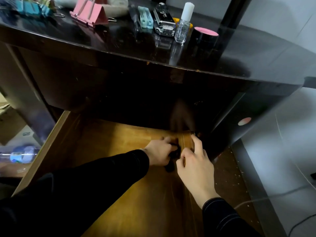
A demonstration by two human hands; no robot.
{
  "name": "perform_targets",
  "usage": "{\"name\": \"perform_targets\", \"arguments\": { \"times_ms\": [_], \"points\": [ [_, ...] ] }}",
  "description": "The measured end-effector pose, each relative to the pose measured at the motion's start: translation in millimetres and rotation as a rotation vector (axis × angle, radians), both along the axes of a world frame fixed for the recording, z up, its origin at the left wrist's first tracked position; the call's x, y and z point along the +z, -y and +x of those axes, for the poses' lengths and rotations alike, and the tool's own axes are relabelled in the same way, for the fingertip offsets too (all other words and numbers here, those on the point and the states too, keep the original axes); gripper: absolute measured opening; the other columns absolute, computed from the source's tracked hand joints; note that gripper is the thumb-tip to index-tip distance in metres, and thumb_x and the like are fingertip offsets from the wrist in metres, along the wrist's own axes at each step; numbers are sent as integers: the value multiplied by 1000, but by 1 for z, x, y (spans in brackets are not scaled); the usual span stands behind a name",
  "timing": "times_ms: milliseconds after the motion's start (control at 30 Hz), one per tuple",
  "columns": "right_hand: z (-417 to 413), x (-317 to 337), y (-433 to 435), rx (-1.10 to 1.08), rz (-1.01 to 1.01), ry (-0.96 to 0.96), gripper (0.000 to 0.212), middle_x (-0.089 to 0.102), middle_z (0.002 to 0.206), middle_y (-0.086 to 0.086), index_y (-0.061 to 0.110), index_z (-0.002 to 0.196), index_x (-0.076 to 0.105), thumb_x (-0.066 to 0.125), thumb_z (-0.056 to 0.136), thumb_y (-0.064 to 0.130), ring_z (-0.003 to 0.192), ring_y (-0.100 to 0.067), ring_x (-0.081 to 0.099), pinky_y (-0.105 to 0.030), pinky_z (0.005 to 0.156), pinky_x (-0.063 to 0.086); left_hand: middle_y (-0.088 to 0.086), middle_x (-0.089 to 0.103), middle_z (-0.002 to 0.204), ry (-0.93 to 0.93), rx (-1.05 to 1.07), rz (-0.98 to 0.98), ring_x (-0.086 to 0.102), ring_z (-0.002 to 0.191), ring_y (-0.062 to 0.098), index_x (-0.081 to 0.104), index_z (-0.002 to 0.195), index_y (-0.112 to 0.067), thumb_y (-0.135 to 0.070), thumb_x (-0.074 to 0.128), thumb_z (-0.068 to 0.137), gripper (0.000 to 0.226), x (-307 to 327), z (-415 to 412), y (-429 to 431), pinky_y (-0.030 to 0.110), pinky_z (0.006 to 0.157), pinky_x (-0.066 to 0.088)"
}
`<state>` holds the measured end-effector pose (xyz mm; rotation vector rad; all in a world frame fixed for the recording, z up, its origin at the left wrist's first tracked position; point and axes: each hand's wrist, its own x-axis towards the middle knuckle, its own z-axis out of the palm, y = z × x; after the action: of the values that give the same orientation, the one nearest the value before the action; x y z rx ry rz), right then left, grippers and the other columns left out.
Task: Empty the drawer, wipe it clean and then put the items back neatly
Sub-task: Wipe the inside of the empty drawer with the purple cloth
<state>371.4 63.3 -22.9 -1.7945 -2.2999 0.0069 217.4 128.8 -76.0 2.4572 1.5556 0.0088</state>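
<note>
Plainly, nearest to me, both dark sleeves reach out over the open drawer [48,146], whose yellow-brown floor shows bare across most of its near half. At about one o'clock on that floor, close to the back right corner, lie the small dark pieces [171,165], the only contents I can make out. They are too blurred and shadowed to name.

The left hand [159,152] has its fingers curled round part of the clump. The right hand [195,162] sits just beside it with bent fingers and one fingertip reaching toward the back. Whether it actually pinches anything I cannot tell.

They look light and small, probably loose enough to scatter, so I would gather them into a cupped palm rather than lift them one by one. Pale specks [239,175] dot the darker strip at three o'clock of the hands, which suggests the wipe is still needed.

The overhanging desk top [102,43] shades that back corner and crowds any lift. Up there at twelve o'clock stand a black jar with a pink lid [204,37] and a clear bottle [183,23]. Farther back lie a metal stapler-like thing [163,21], teal clips [145,17] and, toward eleven o'clock, pink binder clips [90,12].
</note>
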Motion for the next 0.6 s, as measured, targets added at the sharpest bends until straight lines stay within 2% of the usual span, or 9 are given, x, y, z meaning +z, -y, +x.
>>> {"name": "perform_targets", "arguments": {
  "times_ms": [100,167,333,467,600],
  "points": [
    [0,0,1,6,-4,27,12,26,160,-3,20,92,67,62,94,30,111,-22,57,-27,71,57,7,45,128,-10,-133,-9,53,103,32,57,130,-27,-32,60,89,41,-7,-5,26,40,78,54],
    [0,0,1,10,-1,35,13,25,161,-3,20,94,66,60,95,31,113,-22,57,-28,73,58,8,46,125,-33,-138,6,54,101,31,59,128,-26,-33,59,89,39,-6,-6,29,40,75,53],
    [0,-1,0,10,-1,22,12,24,160,-1,21,92,65,61,95,32,114,-21,57,-25,72,57,7,49,127,-97,-30,86,58,103,29,53,135,-34,-36,55,91,44,1,-2,-4,40,79,56],
    [1,-3,-2,3,-4,-5,10,26,159,-1,20,88,64,62,93,28,112,-22,57,-26,70,56,3,67,107,-6,129,83,65,94,23,65,118,-20,-22,57,90,28,4,3,-38,35,82,57],
    [2,-5,-3,-1,1,-7,9,26,158,0,20,91,65,60,93,27,112,-22,57,-24,69,54,3,70,101,21,170,131,66,92,24,67,114,-18,-20,56,89,27,-7,6,-43,34,83,57]
  ]
}}
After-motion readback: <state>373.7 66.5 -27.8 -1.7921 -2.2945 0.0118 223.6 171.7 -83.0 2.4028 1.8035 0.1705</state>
